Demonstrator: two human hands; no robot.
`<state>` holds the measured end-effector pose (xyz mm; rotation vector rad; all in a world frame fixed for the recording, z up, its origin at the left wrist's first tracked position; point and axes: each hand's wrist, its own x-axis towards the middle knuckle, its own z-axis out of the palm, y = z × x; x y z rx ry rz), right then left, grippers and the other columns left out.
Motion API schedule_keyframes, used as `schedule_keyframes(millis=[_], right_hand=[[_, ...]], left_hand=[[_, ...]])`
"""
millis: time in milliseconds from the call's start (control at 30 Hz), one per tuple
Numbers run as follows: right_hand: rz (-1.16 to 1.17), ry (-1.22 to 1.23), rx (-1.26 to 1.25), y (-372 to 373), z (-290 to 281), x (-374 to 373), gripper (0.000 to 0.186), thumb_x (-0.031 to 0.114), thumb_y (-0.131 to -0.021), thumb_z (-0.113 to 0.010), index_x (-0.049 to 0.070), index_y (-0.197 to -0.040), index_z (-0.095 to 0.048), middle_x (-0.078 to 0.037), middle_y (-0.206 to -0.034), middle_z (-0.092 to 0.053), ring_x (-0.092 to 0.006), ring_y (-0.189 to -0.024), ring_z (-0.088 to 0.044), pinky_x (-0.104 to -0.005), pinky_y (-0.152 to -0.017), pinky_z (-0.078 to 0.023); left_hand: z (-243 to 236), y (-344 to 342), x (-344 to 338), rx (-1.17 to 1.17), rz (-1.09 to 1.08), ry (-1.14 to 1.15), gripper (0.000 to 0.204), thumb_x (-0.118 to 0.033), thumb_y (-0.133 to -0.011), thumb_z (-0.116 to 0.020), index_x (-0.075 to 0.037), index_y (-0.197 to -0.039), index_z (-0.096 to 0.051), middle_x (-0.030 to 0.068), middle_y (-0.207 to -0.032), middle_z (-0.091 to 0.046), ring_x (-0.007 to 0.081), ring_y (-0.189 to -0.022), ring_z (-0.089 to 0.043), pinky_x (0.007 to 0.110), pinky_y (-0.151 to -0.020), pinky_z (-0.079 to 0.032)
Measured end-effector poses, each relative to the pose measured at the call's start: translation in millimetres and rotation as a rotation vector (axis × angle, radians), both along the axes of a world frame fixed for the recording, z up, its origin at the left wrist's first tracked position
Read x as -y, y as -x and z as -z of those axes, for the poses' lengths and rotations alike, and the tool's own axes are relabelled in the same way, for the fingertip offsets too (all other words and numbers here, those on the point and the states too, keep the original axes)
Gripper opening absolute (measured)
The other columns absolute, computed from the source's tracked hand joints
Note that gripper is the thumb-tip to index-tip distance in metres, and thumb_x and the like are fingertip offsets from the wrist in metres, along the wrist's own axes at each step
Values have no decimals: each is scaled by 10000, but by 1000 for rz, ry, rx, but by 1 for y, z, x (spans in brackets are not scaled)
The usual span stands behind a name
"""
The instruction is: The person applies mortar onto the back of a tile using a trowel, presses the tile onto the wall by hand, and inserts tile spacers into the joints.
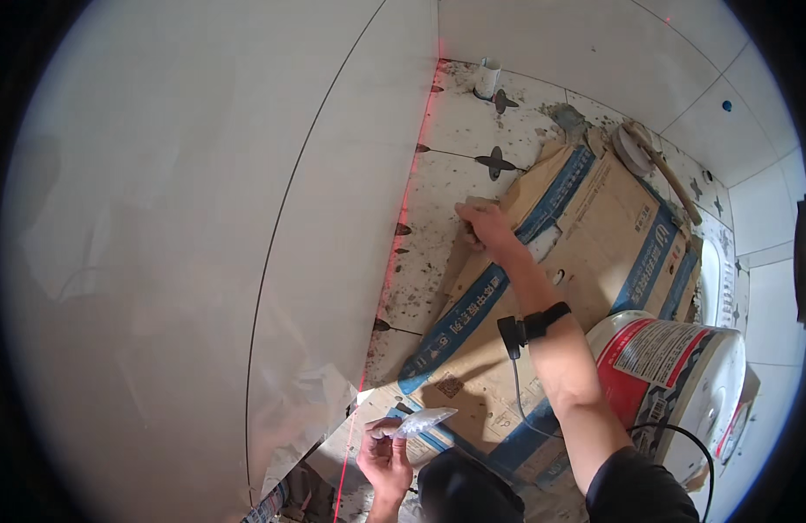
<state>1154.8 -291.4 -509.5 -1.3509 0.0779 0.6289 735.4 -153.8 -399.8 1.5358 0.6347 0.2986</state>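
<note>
My left hand point(384, 464) is low in the picture, its fingers closed round the end of a small clear plastic bag point(427, 422) with whitish contents too small to make out. Farther off, my right hand point(487, 230) reaches down to the left edge of a flattened cardboard sheet point(595, 228) on the floor. Its fingers are curled and pressed together beside that edge; whatever is between them is hidden. A black strap point(547, 321) with a cable circles the right forearm.
Large pale wall tiles point(333, 218) rise at left, with a red laser line along their foot. The speckled tiled floor point(459, 118) has dark cross-shaped marks and a short white pipe point(487, 78). At right stand a red and white bucket point(673, 366) and a wooden-handled tool point(669, 174).
</note>
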Motion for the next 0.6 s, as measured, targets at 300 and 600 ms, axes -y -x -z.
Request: schedule_keyframes(millis=[300, 600], right_hand=[[-445, 1142, 880, 31, 1, -17, 261, 272, -869, -714, 26, -935, -655, -214, -864, -706, -430, -881, -691, -534, -776, -541], [-166, 818, 763, 12, 15, 5, 187, 183, -871, -624, 7, -933, -634, -248, -857, -692, -426, -809, -683, -519, -719, -524]], left_hand=[[-11, 14, -4, -61, -31, -13, 152, -6, -966, -678, 47, -1098, -621, 112, -1149, -653, 132, -987, -637, 264, -836, -526], [-16, 17, -7, -18, -121, -4, 113, -32, -951, -726, 13, -953, -623, 99, -1060, -676, 128, -935, -627, 276, -869, -493]])
